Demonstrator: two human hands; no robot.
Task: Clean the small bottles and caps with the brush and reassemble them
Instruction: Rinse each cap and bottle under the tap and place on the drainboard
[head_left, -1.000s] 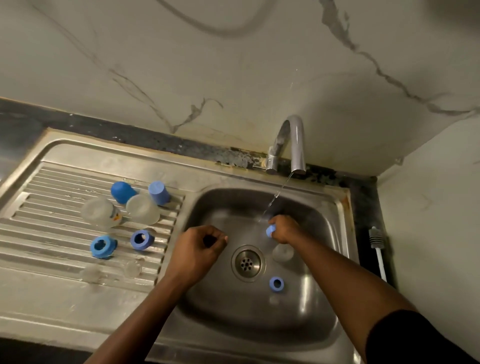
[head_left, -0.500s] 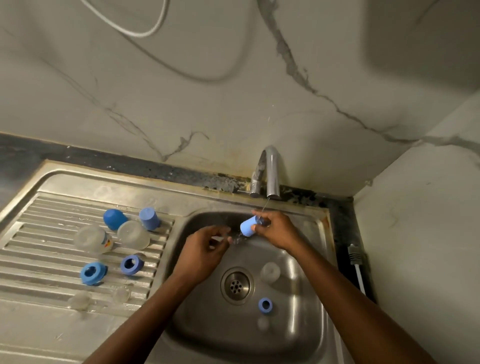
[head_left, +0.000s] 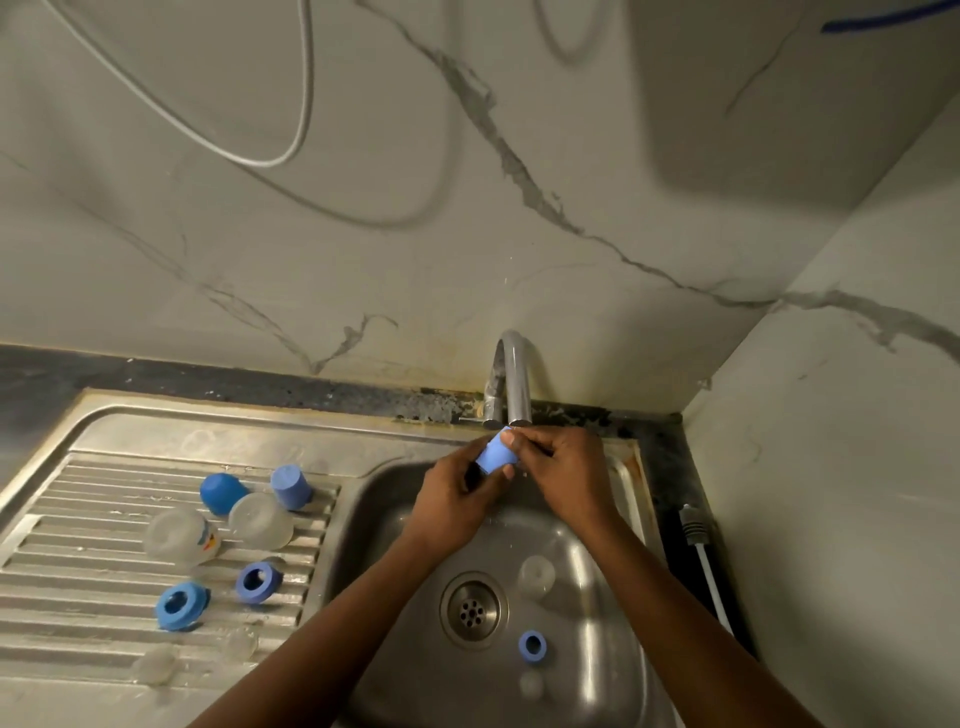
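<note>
Right under the tap spout (head_left: 516, 384) both hands hold one light blue cap (head_left: 496, 455). My right hand (head_left: 563, 470) pinches its upper side with thumb and fingers. My left hand (head_left: 451, 501) grips it from below. On the draining board (head_left: 104, 618) lie two clear small bottles (head_left: 179, 535) (head_left: 261, 520), two blue caps (head_left: 224, 492) (head_left: 291, 486) and two blue rings (head_left: 182, 605) (head_left: 258, 582). Inside the sink basin (head_left: 613, 654) lie a blue ring (head_left: 532, 645) and a clear round piece (head_left: 536, 576). No brush is visible in either hand.
The drain (head_left: 471, 609) sits mid-basin. Two small clear pieces (head_left: 240, 643) (head_left: 154, 669) lie at the board's front edge. A white cable with a grey plug (head_left: 696, 535) runs along the dark counter strip to the right of the sink. Marble walls close the back and right.
Both hands rose from low in the basin up to the spout. The right hand brought the blue cap up, and the left hand has closed in and taken hold of it too.
</note>
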